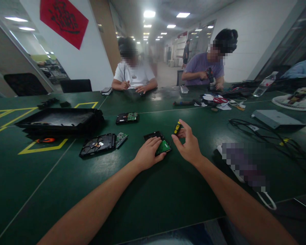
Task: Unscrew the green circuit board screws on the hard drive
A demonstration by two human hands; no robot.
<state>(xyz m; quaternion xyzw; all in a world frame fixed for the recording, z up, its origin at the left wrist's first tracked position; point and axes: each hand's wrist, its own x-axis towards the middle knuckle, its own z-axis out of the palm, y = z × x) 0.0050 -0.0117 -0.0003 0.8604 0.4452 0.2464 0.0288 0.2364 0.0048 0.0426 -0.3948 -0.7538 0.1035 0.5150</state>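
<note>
A hard drive [165, 147] with a green circuit board lies on the green table in front of me. My left hand [149, 153] rests over its left part, fingers across the top and thumb along the near edge, gripping it and hiding much of it. Just right of the drive, my right hand [187, 143] pinches a small screwdriver [177, 128] by its black and yellow handle, held upright between thumb and fingers. Its tip is too fine to make out. To the left lie another hard drive [98, 145] and a loose circuit board [121, 139].
A third drive [126, 118] lies farther back. Black trays [58, 119] are stacked at left. On the right are a covered phone-like item [244, 166], black cables [267, 136] and a grey metal box [277, 119]. Two people sit opposite, one holding a power drill [210, 75].
</note>
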